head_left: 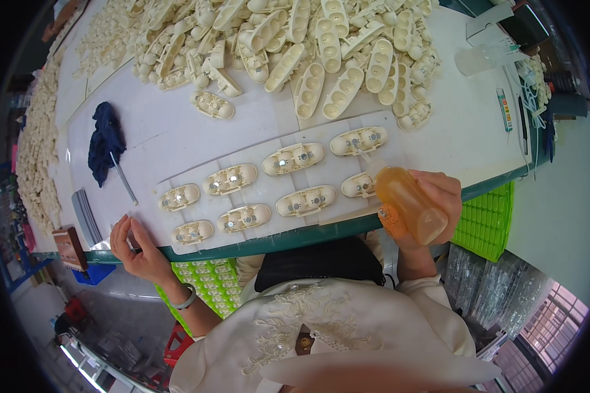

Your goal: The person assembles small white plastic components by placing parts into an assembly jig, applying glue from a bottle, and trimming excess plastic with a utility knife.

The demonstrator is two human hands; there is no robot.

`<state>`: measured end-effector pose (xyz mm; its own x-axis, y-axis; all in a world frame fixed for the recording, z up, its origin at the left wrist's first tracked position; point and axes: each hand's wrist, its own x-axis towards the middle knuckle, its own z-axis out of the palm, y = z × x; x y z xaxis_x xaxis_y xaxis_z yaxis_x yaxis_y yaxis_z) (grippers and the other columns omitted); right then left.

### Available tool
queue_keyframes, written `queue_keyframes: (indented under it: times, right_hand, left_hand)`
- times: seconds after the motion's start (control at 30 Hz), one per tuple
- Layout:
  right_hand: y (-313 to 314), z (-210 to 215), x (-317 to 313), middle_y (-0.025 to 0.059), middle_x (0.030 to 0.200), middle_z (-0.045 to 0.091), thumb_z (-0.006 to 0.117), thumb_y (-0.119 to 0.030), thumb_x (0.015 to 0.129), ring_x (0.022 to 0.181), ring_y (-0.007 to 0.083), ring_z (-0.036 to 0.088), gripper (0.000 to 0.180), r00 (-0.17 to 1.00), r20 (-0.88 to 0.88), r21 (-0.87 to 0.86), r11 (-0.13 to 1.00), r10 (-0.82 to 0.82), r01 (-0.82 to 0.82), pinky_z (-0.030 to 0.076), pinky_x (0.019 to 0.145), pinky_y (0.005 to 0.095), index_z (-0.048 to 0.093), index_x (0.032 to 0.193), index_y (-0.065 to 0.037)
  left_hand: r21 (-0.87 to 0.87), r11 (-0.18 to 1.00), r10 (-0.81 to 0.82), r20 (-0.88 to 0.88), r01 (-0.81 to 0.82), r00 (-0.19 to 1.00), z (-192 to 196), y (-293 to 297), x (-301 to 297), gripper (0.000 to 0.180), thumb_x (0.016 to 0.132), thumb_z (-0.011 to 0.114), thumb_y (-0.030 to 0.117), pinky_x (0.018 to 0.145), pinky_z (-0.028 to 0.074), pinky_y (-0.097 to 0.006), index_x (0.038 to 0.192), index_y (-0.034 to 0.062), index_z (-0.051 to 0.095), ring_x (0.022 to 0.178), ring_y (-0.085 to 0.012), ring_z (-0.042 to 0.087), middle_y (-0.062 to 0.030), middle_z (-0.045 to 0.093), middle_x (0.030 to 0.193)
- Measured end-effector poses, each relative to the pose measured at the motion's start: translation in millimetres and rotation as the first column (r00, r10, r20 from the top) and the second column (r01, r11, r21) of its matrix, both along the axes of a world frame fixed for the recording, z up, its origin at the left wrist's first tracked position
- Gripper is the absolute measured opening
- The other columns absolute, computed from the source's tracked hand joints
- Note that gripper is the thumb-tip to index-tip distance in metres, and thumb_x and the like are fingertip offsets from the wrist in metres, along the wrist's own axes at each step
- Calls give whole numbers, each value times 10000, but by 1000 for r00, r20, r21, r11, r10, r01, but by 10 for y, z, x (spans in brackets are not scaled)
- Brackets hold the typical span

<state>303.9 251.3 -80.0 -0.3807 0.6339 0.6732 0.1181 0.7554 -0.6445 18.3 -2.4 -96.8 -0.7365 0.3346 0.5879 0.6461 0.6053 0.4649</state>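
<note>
A squeeze bottle [406, 203] of amber liquid lies tilted in my right hand [442, 196], the fingers wrapped round it. Its thin pale nozzle points away from me, with the tip close to a cream oval plastic part [358, 141] at the far right of a white board [236, 216]. Against the bottle's near side is an orange, rough-textured piece [392, 221], its kind unclear. Several similar cream parts, with shiny metal bits inside, stand in two rows on the board. My left hand [137, 249] rests open at the table edge, left of the board, loosely bent and holding nothing.
A big heap of cream parts [285, 62] covers the table's far side. At left lie a dark blue cloth [105, 141], a metal rod [123, 178] and grey strips [87, 216]. A clear bottle [475, 60] stands far right; green trays [485, 219] sit below the edge.
</note>
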Motion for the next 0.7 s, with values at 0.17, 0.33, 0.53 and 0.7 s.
queue_keyframes:
  times: [0.17,0.33,0.53,0.7]
  right_hand:
    - [58,-35,54,173,940,548,740,-271,748,774,213,550,480,992,-107,-107,993,-69,57,496,664,290,480,1029,18]
    - [80,-21,55,161,919,559,713,-229,768,802,221,562,404,973,-160,-125,981,-167,148,501,671,285,496,1001,20]
    - [104,35,27,157,911,568,717,-171,755,813,220,571,374,990,-60,-45,991,-129,127,505,676,279,507,995,24]
    - [78,-12,50,156,916,566,731,-158,742,825,221,570,387,976,-147,-104,984,-162,147,506,685,279,508,1003,21]
  left_hand:
    - [0,1000,-8,-5,8,1000,-12,1,-10,91,849,611,38,880,415,-323,931,8,637,987,-204,535,-79,630,1007]
    - [14,1000,7,22,-7,1000,5,6,-1,87,851,609,39,875,417,-318,927,6,636,986,-198,535,-81,629,1001]
    - [23,999,24,41,-25,999,5,19,7,84,854,604,35,870,419,-313,925,4,636,983,-195,534,-79,627,995]
    - [12,1000,19,35,-19,999,2,28,17,84,854,602,32,864,421,-311,925,6,637,980,-192,534,-75,627,993]
